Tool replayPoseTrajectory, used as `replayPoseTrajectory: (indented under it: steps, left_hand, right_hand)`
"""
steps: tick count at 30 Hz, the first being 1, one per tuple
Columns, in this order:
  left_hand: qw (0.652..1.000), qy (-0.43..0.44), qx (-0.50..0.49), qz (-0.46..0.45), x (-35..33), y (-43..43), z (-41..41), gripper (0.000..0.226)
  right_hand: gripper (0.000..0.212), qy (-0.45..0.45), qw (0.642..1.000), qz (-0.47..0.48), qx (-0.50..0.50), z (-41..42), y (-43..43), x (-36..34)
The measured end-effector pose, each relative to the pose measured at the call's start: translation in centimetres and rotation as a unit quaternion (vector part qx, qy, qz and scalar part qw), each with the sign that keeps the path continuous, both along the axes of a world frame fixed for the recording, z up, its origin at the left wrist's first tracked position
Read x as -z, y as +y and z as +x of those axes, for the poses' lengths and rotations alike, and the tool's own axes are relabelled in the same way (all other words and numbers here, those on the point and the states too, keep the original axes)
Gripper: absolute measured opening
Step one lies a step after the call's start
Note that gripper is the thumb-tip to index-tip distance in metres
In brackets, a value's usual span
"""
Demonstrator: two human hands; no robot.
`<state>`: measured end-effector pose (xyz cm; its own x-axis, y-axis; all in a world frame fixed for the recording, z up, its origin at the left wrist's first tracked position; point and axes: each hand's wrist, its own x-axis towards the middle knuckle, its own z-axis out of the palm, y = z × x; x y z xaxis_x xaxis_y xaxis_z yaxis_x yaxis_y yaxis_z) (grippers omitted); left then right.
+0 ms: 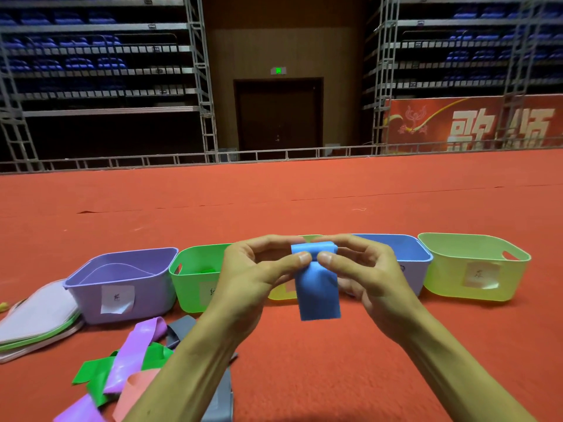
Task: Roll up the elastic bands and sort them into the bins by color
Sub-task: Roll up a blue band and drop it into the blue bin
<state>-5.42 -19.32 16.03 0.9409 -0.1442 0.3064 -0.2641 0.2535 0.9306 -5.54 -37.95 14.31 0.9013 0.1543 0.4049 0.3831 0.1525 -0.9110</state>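
At the far left of the floor lies a stack of flat bin lids (36, 318), with a purple bin (122, 284) beside it. In front of that bin is a loose tangle of unrolled bands: green (91, 373), purple (143, 336), pink (137, 388) and grey (179, 327). Next in the row stands a green bin (195, 287). A yellow bin (281, 295) follows, mostly hidden behind the hands.

The left hand (243, 281) and right hand (371, 275) are raised together above the floor. Both sets of fingers are clenched on the blue elastic band (318, 287), thumbs pinching its rolled top edge while a flat tail hangs below. Just behind the right hand is the blue bin (405, 249), and a lime bin (475, 269) ends the row.

Rolling appears to be partly done, since a good length of band is not yet wound. The next move calls for turning the roll downwards while keeping the edges lined up. The roll must then be held tight on the short reach to the blue bin, or it may spring open.

Everything rests on red carpet (304, 208) in a dim hall. Folded bleachers (100, 71) stand at the back left, a dark double door (278, 114) under a green exit sign (277, 70) is in the centre, and a red banner (475, 123) hangs at the right.
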Motion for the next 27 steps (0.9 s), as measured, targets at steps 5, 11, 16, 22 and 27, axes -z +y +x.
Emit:
replayPoseTrajectory:
  steps: [5,11,16,22,27]
  left_hand:
    - [0.999,-0.020,-0.013,0.024,0.3,0.2,0.0,0.028]
    - [0.999,0.018,0.034,0.001,0.0,0.1,-0.4,0.043]
    - [0.997,0.056,0.052,-0.004,-0.3,-0.3,-0.3,0.047]
    - [0.999,0.014,0.028,-0.015,-0.1,-0.1,-0.2,0.045]
    - [1.000,-0.001,0.009,-0.021,0.2,0.0,-0.1,0.037]
  right_hand:
    - [0.032,0.004,0.999,0.026,0.030,0.1,0.8,0.4]
    - [0.012,-0.061,0.995,0.066,0.053,-0.2,1.2,0.2]
    - [0.019,-0.074,0.993,0.089,0.026,-0.2,0.8,0.4]
    - [0.020,-0.083,0.995,0.058,0.025,-0.6,0.8,0.5]
    - [0.035,-0.037,0.999,0.014,0.017,0.0,0.6,0.7]
